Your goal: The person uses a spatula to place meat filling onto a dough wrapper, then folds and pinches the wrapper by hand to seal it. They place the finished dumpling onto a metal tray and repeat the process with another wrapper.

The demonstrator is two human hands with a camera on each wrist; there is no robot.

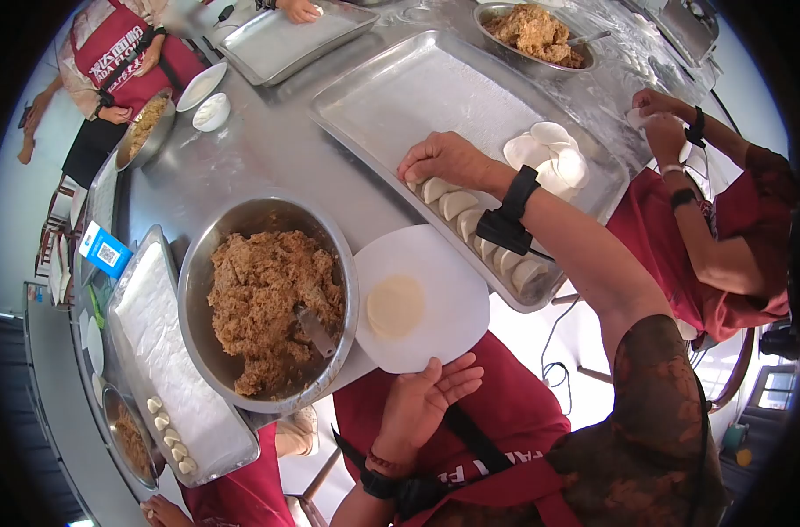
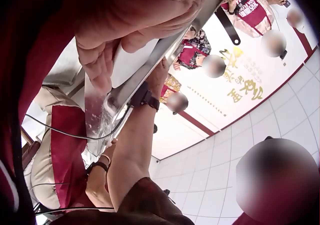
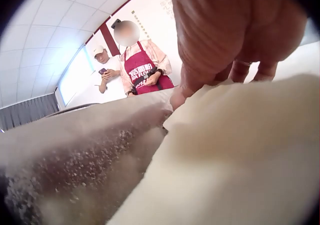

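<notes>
At the head of a row of folded dumplings (image 1: 460, 205) along the near side of a metal tray (image 1: 365, 97), my right hand (image 1: 453, 160) pinches a dumpling (image 1: 413, 185) with bunched fingers. Pale dough (image 3: 250, 150) fills the right wrist view's foreground, with the fingers just behind it. My left hand (image 1: 426, 400) is palm up with loose fingers, beside the near rim of a white plate (image 1: 457, 272). One round wrapper (image 1: 396, 306) lies flat on that plate. Several more wrappers (image 1: 554, 158) overlap at the tray's right end.
Left of the plate stands a steel bowl (image 1: 189, 303) of brown filling (image 1: 264, 281) with a utensil handle (image 1: 315, 331) sticking out. A floured tray (image 1: 167, 342) with several small dumplings lies farther left. Another filling bowl (image 1: 584, 61) is at the back. People in red aprons work around the table.
</notes>
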